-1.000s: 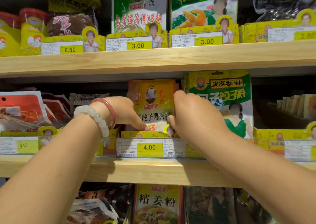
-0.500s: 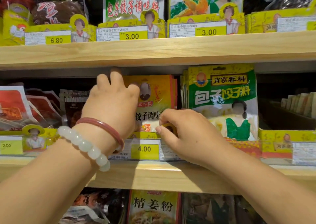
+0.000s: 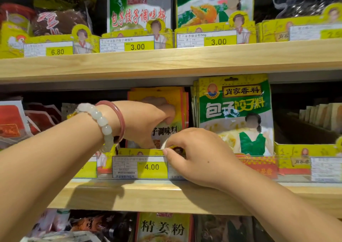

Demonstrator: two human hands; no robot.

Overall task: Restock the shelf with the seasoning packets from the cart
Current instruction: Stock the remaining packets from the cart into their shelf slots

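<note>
— Two hands at one slot. What's each doing?

— Left hand is on the yellow packets standing in the middle shelf, thumb across the front one. I'd judge it presses the stack back and upright. Whether the fingers wrap behind, I cannot tell.

— And the right?

— Right hand pinches the tray lip just above the 4.00 tag, probably steadying the tray so the packets seat behind it.

— Any room left?

— Tight. The green packets stand just beside on the right, nearly touching. The upper shelf sits close over the packet tops, so anything new likely has to tilt in under that edge. Left of the stack looks darker and looser, with red packs further off.

— The cart?

— Not in view.
</note>
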